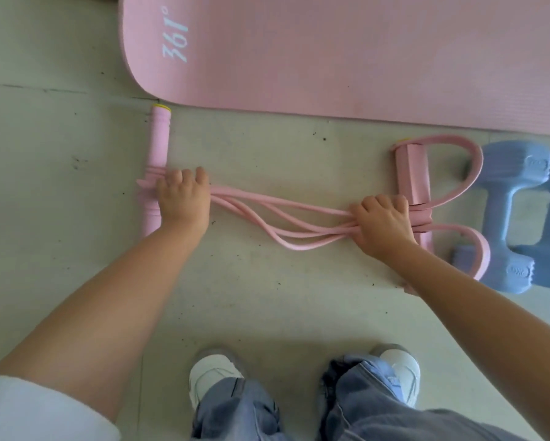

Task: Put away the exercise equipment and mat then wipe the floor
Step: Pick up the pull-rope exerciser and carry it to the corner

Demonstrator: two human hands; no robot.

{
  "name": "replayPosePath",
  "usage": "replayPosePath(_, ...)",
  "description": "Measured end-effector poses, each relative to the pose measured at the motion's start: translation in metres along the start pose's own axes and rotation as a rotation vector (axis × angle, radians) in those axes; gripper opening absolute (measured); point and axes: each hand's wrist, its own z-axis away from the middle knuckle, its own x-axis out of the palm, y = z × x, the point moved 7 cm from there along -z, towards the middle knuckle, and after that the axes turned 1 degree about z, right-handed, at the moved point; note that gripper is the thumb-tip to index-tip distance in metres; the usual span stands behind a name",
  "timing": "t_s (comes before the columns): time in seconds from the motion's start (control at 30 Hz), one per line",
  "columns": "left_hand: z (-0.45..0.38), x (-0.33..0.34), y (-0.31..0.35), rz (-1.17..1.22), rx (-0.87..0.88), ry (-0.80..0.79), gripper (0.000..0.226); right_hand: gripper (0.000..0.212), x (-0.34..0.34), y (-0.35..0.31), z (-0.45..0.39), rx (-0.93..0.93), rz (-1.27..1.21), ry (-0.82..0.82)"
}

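Pale floor tiles (76, 249), speckled with grit, fill the head view below us. Taking the pink mat (347, 52) as our landmark, the pink pedal resistance band (277, 218) lies on the tiles just on our side of its near edge, long axis parallel to that edge. Our left hand (183, 198) grips the tubes where they meet the handle bar (157, 148), under the mat's logo corner; our right hand (383, 222) clutches them at the foot straps (442, 173). Both hands are equally placed to gather the ends together. Two blue dumbbells (509, 214), beyond the straps, touch them and may snag the lift.
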Motion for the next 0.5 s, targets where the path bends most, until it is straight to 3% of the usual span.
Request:
replayPosePath(0.1, -0.007, 0.006, -0.012, -0.016, 0.001, -0.014, 0.017, 0.032, -0.003, 0.005, -0.002, 0.000, 0.030, 0.072)
replayPosePath(0.2, -0.003, 0.002, -0.011, -0.071, 0.070, -0.012, 0.032, 0.028, 0.003, 0.011, 0.000, 0.094, 0.003, -0.042)
replayPosePath(0.37, 0.007, -0.011, 0.000, -0.086, 0.015, -0.072, 0.032, 0.027, 0.006, 0.020, 0.004, 0.088, 0.124, -0.119)
replayPosePath(0.5, 0.007, -0.012, 0.010, -0.136, 0.098, -0.102, 0.036, 0.026, 0.001, 0.024, 0.004, 0.071, 0.108, -0.105)
